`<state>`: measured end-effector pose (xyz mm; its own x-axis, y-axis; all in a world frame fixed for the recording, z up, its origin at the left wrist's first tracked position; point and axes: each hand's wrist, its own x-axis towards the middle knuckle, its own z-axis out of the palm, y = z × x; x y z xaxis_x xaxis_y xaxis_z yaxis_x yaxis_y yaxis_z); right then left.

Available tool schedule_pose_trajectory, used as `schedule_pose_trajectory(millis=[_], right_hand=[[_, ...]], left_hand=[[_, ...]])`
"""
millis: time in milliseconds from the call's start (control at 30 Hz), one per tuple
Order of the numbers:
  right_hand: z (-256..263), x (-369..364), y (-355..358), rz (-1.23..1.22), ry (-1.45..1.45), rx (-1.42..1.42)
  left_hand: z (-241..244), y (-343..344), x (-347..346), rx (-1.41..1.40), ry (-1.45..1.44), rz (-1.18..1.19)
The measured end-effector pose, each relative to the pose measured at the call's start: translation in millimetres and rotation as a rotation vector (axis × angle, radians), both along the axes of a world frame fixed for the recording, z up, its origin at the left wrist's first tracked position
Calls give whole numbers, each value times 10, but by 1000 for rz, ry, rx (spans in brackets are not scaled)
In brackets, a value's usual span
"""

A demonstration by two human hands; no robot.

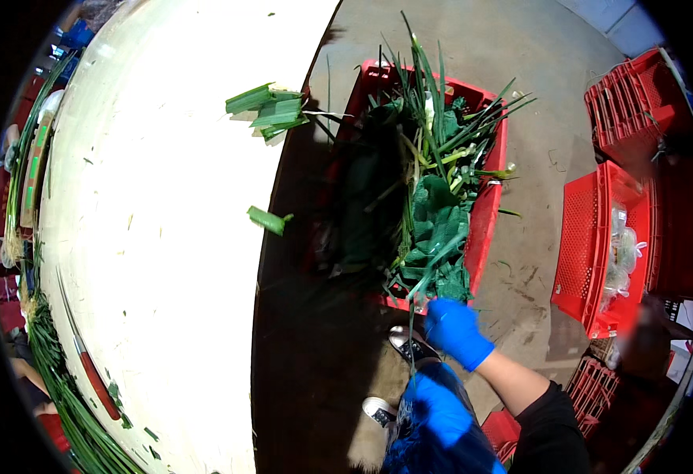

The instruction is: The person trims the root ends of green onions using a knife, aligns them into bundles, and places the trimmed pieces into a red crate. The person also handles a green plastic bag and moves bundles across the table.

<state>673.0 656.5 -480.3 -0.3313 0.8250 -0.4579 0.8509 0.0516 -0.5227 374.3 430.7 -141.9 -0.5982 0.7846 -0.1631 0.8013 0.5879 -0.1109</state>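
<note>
My right hand [456, 333], in a blue glove, hangs at the near end of a red plastic crate [487, 231]. Its fingers are curled near a long green leaf [412, 338], but whether they grip it is not clear. Leafy green trimmings [441, 225] and spring onion stalks [450, 139] fill the crate, some sticking out over the rim. My left hand is out of view. On the white tabletop [168, 249] to the left lie a small pile of cut green leaf pieces [272, 109] and a single cut piece [268, 220] near the edge.
A knife [99, 382] with a reddish handle lies at the table's far side. Beyond it are long green onions [68, 379] and another person's arm [29, 376]. Red crates [580, 237] stand to the right, one holding bagged goods [622, 255]. My shoes [408, 343] are beside the crate.
</note>
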Motion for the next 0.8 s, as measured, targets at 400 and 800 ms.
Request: schedule_pose_trajectory(millis=[400, 800], right_hand=[[-1713, -916, -152, 174, -278, 403], [-1451, -693, -2011, 161, -256, 231]], left_hand=[[-393, -532, -476, 375, -212, -52], [-451, -377, -337, 350, -166, -111]])
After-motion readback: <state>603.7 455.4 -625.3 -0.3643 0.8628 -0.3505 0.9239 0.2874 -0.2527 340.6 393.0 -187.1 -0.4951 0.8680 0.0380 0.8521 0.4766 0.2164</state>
